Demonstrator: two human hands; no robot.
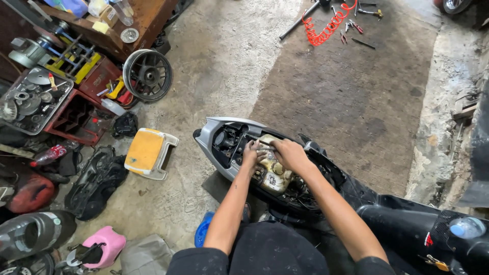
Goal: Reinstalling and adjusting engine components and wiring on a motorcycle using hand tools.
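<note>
A grimy cream-coloured fuel tank (272, 170) sits in the opened rear body of a scooter (224, 140), whose silver-grey tail panel frames the cavity around it. Both hands are on the tank's far end. The left hand (250, 152) is curled with its fingers bent down onto the tank's upper edge, gripping there. The right hand (286, 150) lies just beside it, touching or nearly touching it, fingers folded over the same end of the tank; whether it clasps a small part underneath cannot be told. Dark wiring and frame parts surround the tank, and the scooter's black bodywork runs off toward the lower right, where a bunch of keys (435, 262) hangs.

On the concrete floor (326, 91) to the left of the scooter stands a low stool with a yellow top (147, 150). Beyond it a black wheel rim (147, 75) leans near red crates (76, 114) and a tray of metal parts (30, 99). A pink plastic piece (104, 244) lies near the lower left. Well apart, at the top, a red coiled air hose (328, 23) lies among scattered hand tools (351, 28).
</note>
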